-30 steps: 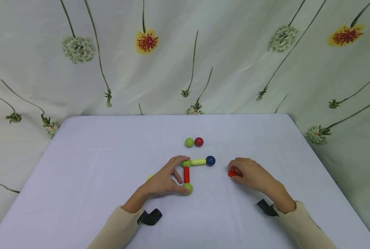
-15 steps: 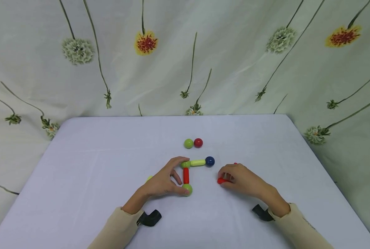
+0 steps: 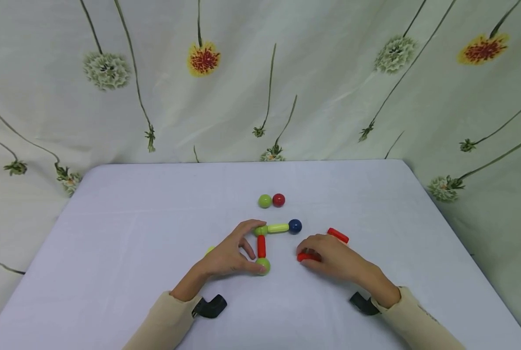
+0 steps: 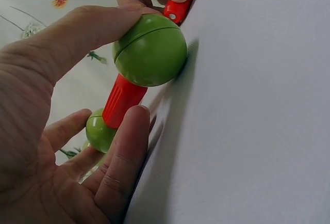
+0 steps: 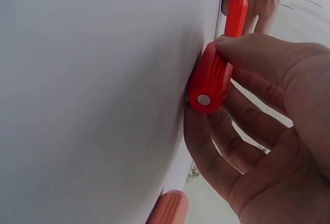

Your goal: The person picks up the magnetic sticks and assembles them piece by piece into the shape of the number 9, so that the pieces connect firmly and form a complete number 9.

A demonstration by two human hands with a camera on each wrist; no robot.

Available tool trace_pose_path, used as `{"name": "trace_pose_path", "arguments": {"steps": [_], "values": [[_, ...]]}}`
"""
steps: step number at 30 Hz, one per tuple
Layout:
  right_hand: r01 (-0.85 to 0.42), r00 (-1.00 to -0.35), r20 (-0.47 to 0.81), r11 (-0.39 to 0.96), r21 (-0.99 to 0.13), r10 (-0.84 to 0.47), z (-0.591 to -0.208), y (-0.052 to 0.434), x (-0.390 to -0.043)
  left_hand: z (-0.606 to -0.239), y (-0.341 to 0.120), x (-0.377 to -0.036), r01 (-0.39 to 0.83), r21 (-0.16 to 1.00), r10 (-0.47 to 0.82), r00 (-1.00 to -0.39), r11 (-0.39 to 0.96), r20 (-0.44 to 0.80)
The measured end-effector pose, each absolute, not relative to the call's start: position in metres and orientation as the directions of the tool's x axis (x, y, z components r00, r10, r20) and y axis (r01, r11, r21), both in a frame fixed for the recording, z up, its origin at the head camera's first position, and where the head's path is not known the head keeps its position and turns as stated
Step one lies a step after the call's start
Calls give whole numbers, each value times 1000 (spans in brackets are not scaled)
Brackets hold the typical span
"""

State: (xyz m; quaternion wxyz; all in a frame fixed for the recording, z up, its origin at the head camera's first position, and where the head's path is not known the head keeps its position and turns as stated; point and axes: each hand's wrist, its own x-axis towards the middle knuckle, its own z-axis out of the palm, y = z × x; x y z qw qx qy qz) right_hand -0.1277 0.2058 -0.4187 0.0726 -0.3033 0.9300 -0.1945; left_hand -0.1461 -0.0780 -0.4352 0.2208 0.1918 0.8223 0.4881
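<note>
In the head view my left hand (image 3: 229, 252) spans a ball-and-rod assembly on the table, thumb on the near green ball (image 3: 263, 266) and index finger on the far green ball (image 3: 261, 230). A red rod (image 3: 261, 246) joins those balls. From the far ball a yellow-green rod (image 3: 278, 228) runs right to a dark blue ball (image 3: 295, 226). My right hand (image 3: 336, 255) pinches another red rod (image 5: 210, 79), low at the table and right of the assembly; a round metallic disc shows in its end. Behind that hand lies a further red rod (image 3: 338, 235).
A loose green ball (image 3: 264, 201) and a red ball (image 3: 278, 200) sit side by side farther back on the white-covered table (image 3: 155, 204). Something yellow (image 3: 209, 250) peeks out behind my left hand, mostly hidden. A flower-patterned cloth (image 3: 330, 97) hangs beyond the table's back edge.
My right hand has moved left and slightly nearer with its red rod, toward the assembly. The other red rod behind it has come into sight. My left hand stays put.
</note>
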Motion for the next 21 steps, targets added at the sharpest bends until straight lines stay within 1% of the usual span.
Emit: {"name": "trace_pose_path", "arguments": {"steps": [3,11,18,21], "values": [[-558,-792,0,726,-401,-610,-417,202,-127,-435,-78,-146,102,889,534,-828,446,-173],[-585,-757,4,674,-452,-654,-409,186,-127,-435,-78,-146,94,897,539,-824,432,-174],[-586,-723,-3,617,-525,-690,-410,175,-127,-437,-78,-147,94,900,539,-825,425,-168],[-592,-711,-1,599,-539,-703,-412,173,-126,-438,-79,-147,87,904,541,-823,418,-171]]}}
